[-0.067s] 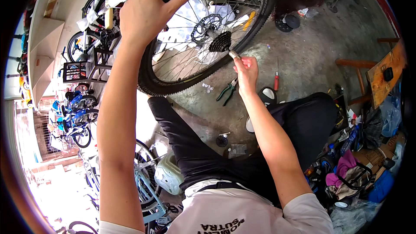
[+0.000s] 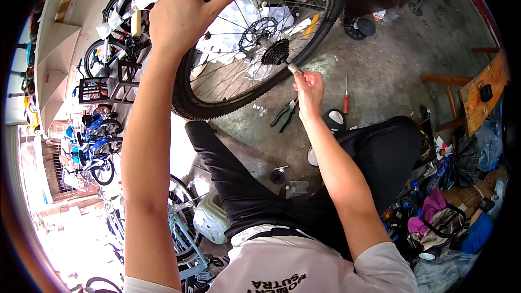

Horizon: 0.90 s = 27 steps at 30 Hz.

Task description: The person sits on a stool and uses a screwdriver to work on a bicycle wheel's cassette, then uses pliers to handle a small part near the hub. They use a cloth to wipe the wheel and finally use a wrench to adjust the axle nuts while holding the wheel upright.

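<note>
Left hand (image 2: 182, 19) grips the tilted wheel (image 2: 275, 52), its axle (image 2: 286, 62) slanting down-right toward a metal piece (image 2: 293, 69) pinched in the right hand (image 2: 310, 91). Pliers (image 2: 291, 107) and screwdriver (image 2: 346, 102) lie nearby.

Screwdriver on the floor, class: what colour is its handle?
The screwdriver's handle is red, seen best in the head view.

Floor (image 2: 380, 78) is just grey concrete, kinda stained, with green-handled pliers (image 2: 284, 116), a red-handled screwdriver (image 2: 346, 102) and a small clear packet (image 2: 298, 188) lying around on it.
</note>
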Each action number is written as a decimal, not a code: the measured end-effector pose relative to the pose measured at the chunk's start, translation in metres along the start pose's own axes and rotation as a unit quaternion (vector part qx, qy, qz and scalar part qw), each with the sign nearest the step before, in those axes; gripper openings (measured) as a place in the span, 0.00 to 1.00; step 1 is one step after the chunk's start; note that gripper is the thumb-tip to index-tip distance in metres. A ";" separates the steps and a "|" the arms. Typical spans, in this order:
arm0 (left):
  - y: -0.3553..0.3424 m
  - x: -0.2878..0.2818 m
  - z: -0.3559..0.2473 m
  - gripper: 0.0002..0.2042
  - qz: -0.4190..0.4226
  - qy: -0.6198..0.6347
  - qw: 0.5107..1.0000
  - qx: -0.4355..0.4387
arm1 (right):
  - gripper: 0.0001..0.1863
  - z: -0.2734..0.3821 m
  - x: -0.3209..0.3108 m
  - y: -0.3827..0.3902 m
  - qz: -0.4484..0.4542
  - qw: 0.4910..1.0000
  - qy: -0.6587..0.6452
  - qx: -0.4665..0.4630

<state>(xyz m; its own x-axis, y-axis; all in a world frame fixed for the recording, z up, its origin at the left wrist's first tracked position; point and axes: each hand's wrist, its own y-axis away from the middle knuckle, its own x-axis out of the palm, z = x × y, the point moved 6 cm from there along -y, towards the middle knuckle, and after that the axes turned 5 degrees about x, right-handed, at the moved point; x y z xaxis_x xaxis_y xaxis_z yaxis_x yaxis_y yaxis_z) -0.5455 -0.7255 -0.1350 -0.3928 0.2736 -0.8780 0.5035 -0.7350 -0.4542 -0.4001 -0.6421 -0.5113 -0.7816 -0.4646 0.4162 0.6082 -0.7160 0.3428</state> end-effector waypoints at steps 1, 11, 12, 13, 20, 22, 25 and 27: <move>-0.001 0.001 0.002 0.36 0.021 0.005 0.999 -0.024 | 0.14 -0.001 -0.002 0.001 -0.012 1.000 -0.013 0.013; -0.006 0.010 0.026 0.38 0.011 0.012 0.999 -0.040 | 0.15 -0.008 0.026 -0.021 0.041 0.998 -0.015 0.050; -0.006 0.010 0.028 0.38 0.012 0.011 0.999 -0.040 | 0.15 -0.008 0.030 -0.023 0.042 0.998 -0.015 0.051; -0.006 0.010 0.030 0.37 0.017 0.008 0.998 -0.052 | 0.15 -0.009 0.032 -0.024 0.045 0.997 -0.016 0.054; -0.004 0.012 0.042 0.36 0.021 0.017 0.998 -0.061 | 0.16 -0.008 0.046 -0.020 0.039 0.994 -0.058 0.084; -0.004 0.013 0.044 0.36 0.017 0.017 0.998 -0.057 | 0.16 -0.011 0.046 -0.022 0.039 0.993 -0.061 0.090; -0.005 0.016 0.049 0.36 0.009 0.020 0.998 -0.051 | 0.17 -0.012 0.047 -0.025 0.039 0.994 -0.050 0.091; -0.005 0.017 0.051 0.36 0.006 0.023 0.999 -0.049 | 0.17 -0.010 0.050 -0.026 0.039 0.995 -0.037 0.086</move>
<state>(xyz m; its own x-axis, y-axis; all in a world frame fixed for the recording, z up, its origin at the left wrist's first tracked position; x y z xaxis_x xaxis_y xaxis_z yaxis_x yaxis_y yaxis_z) -0.5939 -0.7487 -0.1395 -0.3516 0.2946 -0.8886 0.5821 -0.6745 -0.4540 -0.4563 -0.6521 -0.5077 -0.7222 -0.4717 0.5059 0.6868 -0.5759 0.4435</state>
